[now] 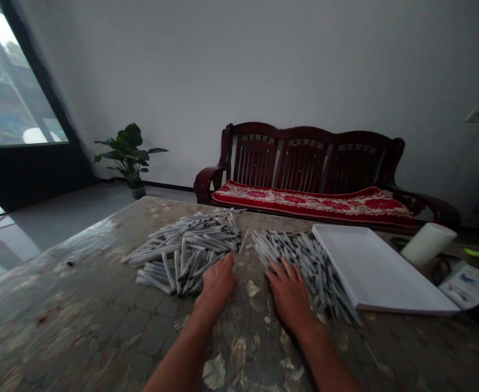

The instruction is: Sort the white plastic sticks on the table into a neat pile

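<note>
- Head view: a white tray point(370, 272) lies flat on the marbled surface point(80, 305), and every place below is given from it.
- A right pile of pens point(305, 256), grey-white with dark caps, lies against the tray's left edge, with some pens tucked under that edge.
- The right hand point(288, 294) rests palm down on the near left part of this pile, just left of the tray. Its fingers are spread flat over the pens and grip nothing.
- A left pile of pens point(182, 247) lies further left of the tray, with a bare strip of surface between the two heaps.
- The left hand point(219, 283) touches the near right edge of that pile. Its fingers are curled under, and it is not possible to tell whether they hold a pen.
- A white roll point(427, 243) lies just beyond the tray's right far corner.
- A dark wooden bench point(305, 163) with a red cushion stands behind the tray, and a potted plant point(129, 155) stands well to the tray's left, by the wall.
</note>
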{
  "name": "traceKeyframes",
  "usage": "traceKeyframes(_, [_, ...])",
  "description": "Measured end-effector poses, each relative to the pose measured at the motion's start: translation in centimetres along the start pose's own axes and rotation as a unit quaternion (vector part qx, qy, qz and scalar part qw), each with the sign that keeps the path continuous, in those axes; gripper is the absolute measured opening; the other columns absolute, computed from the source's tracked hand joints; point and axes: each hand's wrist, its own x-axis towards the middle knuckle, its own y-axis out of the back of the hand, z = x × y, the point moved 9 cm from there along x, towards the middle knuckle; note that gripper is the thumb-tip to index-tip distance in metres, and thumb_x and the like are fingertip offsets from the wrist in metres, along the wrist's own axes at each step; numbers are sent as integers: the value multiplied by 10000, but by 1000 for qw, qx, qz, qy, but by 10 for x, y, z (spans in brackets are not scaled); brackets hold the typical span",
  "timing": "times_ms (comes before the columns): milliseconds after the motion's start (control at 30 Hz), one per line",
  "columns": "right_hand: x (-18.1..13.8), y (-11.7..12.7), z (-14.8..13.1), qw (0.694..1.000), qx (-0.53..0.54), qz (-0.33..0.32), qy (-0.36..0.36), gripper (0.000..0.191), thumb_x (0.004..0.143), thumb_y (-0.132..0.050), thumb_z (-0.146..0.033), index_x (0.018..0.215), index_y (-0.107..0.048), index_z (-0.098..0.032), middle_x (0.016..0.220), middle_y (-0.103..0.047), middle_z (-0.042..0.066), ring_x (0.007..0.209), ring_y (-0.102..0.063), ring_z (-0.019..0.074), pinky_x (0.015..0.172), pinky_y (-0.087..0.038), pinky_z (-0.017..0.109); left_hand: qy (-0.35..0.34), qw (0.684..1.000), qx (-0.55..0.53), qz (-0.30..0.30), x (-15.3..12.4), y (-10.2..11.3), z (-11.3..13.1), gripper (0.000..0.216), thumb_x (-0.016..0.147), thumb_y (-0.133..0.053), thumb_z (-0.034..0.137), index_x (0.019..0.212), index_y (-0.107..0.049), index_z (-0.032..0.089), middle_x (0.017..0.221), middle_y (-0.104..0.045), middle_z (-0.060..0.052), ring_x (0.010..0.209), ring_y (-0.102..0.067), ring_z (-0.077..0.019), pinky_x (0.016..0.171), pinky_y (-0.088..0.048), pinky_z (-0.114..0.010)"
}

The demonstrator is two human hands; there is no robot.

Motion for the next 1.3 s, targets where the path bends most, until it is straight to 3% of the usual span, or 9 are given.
traceKeyframes(133, [1,8,-3,1000,8,22,-6,378,903,-524,-166,1248,-639,-268,1382,-584,48,1388,-368,295,1154,-257,548,-20,989,-149,14,5,-10,6,320,747,-600,165,1064,-590,209,856,-732,-60,836,-694,-239,723,-456,-299])
traceKeyframes(233, [-1,13,-15,999,30,31,18,371,912,-506,-158,1251,-636,-235,1362,-595,54,1355,-403,268,1149,-297,503,-16,940,-340,21,14,-16,4,212,793,-591,203,1004,-598,198,705,-693,-7,638,-662,-177,624,-445,-253])
traceKeyframes(300, [-3,15,-28,997,49,26,50,366,916,-516,-172,1257,-633,-236,1364,-595,48,1348,-416,254,1155,-299,490,15,918,-390,68,18,-8,-9,150,835,-554,227,971,-609,196,739,-701,-17,624,-656,-167,614,-448,-252])
traceKeyframes(433, [-7,7,-50,991,66,-27,111,340,901,-590,-236,1229,-648,-300,1371,-596,7,1389,-388,251,1187,-246,509,53,956,-212,197,9,32,-34,169,858,-543,252,988,-647,223,1008,-722,-65,892,-671,-219,737,-452,-291])
traceKeyframes(500, [-7,1,-47,993,57,-42,98,323,905,-585,-230,1210,-656,-310,1337,-622,-2,1381,-408,250,1184,-251,515,55,975,-108,184,5,38,-36,209,862,-546,267,1041,-648,233,1109,-698,-82,985,-653,-244,751,-449,-302])
traceKeyframes(633, [-5,-3,-25,999,34,-18,27,339,914,-544,-178,1219,-652,-278,1292,-654,25,1352,-441,273,1151,-294,534,42,996,-1,85,4,21,-32,279,837,-559,232,1102,-648,238,1122,-688,-99,1016,-651,-278,737,-452,-320])
traceKeyframes(800, [-5,3,-19,999,38,4,23,300,899,-554,-177,1158,-675,-269,1267,-664,26,1349,-431,277,1155,-273,535,39,997,15,58,8,9,-30,310,854,-531,209,1134,-660,240,1116,-698,-114,1016,-656,-285,757,-455,-339])
traceKeyframes(1033, [-5,8,-17,998,58,29,12,336,848,-553,-123,1115,-702,-262,1262,-662,27,1328,-438,272,1140,-306,500,9,991,2,130,6,25,-22,292,873,-540,259,1103,-718,246,1083,-718,-87,1060,-618,-273,804,-435,-321])
traceKeyframes(1300, [-5,14,-4,989,108,97,-13,391,878,-494,-152,1233,-635,-237,1247,-651,58,1221,-526,230,1076,-395,449,-68,986,-43,144,3,25,1,245,878,-588,302,1057,-754,283,1059,-740,-54,1060,-603,-259,925,-398,-322])
